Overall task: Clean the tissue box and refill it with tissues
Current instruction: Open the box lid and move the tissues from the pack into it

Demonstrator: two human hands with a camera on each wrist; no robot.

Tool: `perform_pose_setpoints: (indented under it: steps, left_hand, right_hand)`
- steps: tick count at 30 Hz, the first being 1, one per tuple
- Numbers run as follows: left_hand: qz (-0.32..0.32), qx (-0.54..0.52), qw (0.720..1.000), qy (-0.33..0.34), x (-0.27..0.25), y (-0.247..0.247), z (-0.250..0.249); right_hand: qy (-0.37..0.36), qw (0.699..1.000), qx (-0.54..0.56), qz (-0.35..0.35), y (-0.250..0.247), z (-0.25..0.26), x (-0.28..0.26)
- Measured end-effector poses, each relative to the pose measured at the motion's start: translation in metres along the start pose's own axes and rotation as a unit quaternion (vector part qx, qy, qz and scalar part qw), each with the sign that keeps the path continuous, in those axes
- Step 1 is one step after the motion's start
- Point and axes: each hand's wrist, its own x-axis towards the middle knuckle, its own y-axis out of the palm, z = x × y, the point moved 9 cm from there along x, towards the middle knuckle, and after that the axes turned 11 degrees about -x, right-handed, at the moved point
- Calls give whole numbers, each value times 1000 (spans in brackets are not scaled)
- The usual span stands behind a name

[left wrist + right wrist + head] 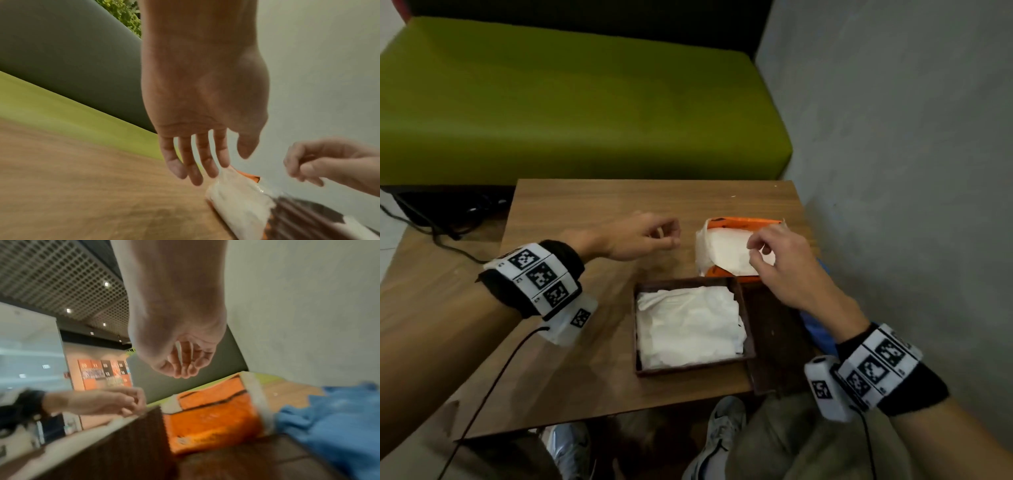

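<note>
On the wooden worktop (585,342) the dark brown tissue box (743,308) lies open, white tissues (688,325) inside. Behind it, the orange tissue pack (743,222). The right hand (784,270) hovers over the pack, fingers loosely curled, seemingly pinching nothing; the left hand (633,236) hangs relaxed, empty.

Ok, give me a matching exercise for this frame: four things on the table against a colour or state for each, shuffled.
Things:
1. tissue box
2. tissue pack
3. cloth
4. left hand

States:
A. blue, beside the lid
B. holds nothing
C. dark brown, open, tissues inside
D. orange wrapper, torn open

Pairs: 1-C, 2-D, 3-A, 4-B
</note>
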Motion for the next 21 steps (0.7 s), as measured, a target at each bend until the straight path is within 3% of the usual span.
perform_pose_setpoints:
  steps: [4, 12, 16, 21]
  left_hand:
    - [24, 21, 999, 12, 29, 16, -5]
    - [42, -55, 995, -73, 67, 47, 7]
    - [51, -93, 993, -48, 68, 45, 4]
    - [60, -82, 995, 11, 63, 45, -4]
  right_hand:
    - [8, 990, -113, 83, 39, -28, -2]
    - [22, 992, -71, 98, 62, -31, 4]
    - [-1, 994, -98, 44, 59, -29, 6]
    - [-12, 988, -147, 49, 62, -22, 8]
